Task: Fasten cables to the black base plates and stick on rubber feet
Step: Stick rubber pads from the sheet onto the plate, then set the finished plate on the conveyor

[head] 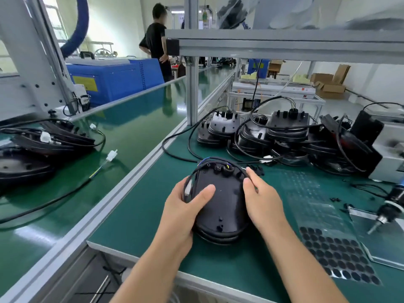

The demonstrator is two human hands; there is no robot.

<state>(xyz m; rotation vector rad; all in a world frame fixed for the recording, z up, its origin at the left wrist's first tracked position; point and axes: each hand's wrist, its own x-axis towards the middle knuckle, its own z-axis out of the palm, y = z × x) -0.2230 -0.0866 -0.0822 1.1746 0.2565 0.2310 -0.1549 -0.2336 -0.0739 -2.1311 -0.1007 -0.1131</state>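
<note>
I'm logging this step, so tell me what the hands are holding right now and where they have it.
Both hands hold the top black base plate by its sides: the left hand grips the left edge with the cable, and the right hand grips the right edge.

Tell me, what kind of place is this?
Most likely a factory assembly line. A long green conveyor belt runs beside the green work mat, stacks of black plastic base plates with cables wait behind, and a sheet of round black rubber feet lies ready.

base plate [220,200] centre on bench [153,204] | plate stacks [284,132] behind | feet sheet [336,254] right | conveyor [122,132] left
</note>
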